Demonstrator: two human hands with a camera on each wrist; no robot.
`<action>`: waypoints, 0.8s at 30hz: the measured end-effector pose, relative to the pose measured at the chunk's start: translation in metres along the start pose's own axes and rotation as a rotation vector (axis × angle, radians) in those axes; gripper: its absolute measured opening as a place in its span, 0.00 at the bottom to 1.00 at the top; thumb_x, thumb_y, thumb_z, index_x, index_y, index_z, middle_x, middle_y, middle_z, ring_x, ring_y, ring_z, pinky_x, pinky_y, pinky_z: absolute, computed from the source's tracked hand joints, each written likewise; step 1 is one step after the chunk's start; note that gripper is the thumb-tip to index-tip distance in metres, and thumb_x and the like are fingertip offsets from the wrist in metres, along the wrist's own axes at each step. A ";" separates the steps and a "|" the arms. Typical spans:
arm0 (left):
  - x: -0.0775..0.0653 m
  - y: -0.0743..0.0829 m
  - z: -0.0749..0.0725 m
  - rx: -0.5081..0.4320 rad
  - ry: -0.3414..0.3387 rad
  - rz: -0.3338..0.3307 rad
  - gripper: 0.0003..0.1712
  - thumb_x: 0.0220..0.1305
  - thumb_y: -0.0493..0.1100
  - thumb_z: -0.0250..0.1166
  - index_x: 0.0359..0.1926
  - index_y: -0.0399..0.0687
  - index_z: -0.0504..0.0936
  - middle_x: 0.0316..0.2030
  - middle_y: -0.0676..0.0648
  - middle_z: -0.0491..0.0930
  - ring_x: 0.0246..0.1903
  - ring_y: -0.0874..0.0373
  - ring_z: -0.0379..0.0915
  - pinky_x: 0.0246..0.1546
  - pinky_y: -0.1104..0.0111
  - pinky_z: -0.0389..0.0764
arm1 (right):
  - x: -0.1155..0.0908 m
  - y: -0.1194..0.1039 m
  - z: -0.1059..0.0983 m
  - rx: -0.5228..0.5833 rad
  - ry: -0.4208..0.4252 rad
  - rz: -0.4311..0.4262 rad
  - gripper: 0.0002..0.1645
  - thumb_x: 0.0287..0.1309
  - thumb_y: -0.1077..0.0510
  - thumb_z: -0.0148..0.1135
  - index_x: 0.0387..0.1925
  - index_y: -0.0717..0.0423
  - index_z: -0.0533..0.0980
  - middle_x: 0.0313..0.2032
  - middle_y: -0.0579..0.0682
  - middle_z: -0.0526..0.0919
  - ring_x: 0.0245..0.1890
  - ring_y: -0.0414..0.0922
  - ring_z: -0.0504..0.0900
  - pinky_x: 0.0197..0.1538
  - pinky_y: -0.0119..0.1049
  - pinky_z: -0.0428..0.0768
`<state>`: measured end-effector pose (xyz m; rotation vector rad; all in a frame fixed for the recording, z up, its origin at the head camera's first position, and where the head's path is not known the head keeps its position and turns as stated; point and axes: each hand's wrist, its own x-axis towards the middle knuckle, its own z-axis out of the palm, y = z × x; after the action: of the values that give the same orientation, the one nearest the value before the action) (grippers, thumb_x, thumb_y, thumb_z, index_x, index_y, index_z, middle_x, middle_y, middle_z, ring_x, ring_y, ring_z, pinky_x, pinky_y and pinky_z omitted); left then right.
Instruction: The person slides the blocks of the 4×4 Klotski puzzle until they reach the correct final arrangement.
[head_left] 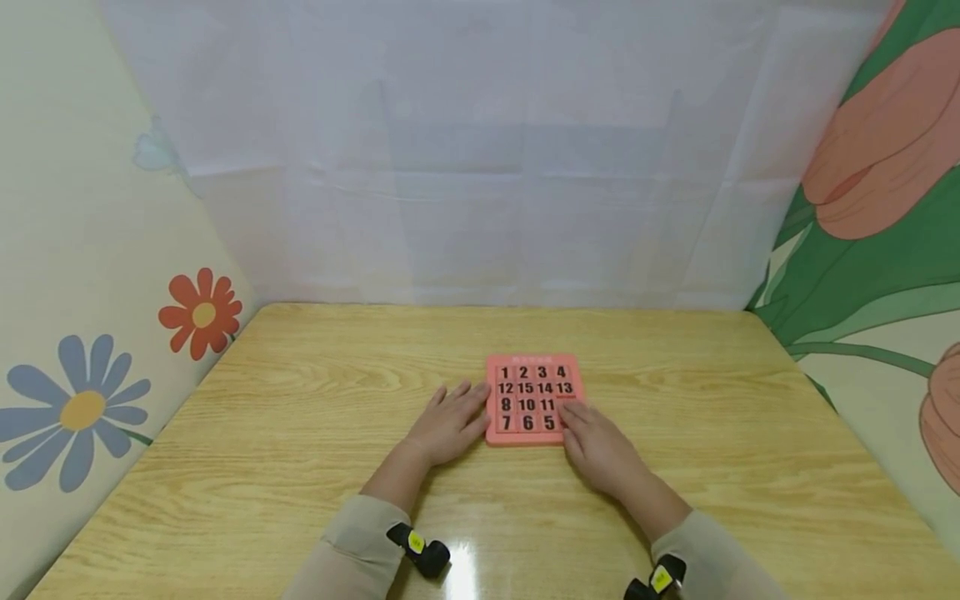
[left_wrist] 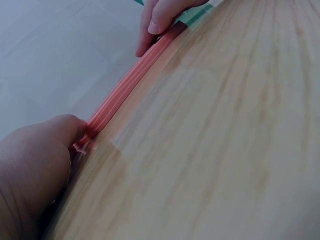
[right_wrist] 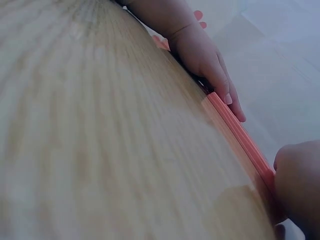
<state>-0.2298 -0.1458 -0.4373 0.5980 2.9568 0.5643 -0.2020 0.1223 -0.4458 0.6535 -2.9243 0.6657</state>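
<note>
A pink number slide puzzle (head_left: pixel 527 413) lies flat on the table, its square tiles marked with black numbers. The top row reads 1, 2, 3, 4, and 12, 15, 14, 13 stand below it. My left hand (head_left: pixel 448 423) rests on the table with extended fingers touching the puzzle's left edge. On the other side, my right hand (head_left: pixel 600 446) lays its fingertips over the lower right tiles, hiding that part. In the left wrist view the left thumb (left_wrist: pixel 72 129) touches the pink side of the frame. The right wrist view shows the right hand (right_wrist: pixel 300 185) against the opposite end.
The wood-grain table (head_left: pixel 337 375) stretches around the puzzle on all sides. Behind it hangs a white sheet (head_left: pixel 525 167). Flower-patterned panels stand left (head_left: pixel 90 250) and right (head_left: pixel 885 250). Dark straps with small cameras sit on both sleeves (head_left: pixel 352 546).
</note>
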 end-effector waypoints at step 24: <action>-0.001 0.001 -0.001 -0.001 0.008 0.014 0.33 0.76 0.55 0.46 0.75 0.47 0.58 0.75 0.47 0.58 0.76 0.46 0.47 0.77 0.47 0.41 | -0.014 -0.009 -0.002 -0.022 0.021 0.004 0.26 0.72 0.54 0.49 0.65 0.61 0.71 0.67 0.57 0.71 0.70 0.54 0.68 0.73 0.50 0.64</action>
<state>-0.2285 -0.1456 -0.4362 0.6184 2.9617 0.5705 -0.1855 0.1211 -0.4431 0.6345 -2.9102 0.6359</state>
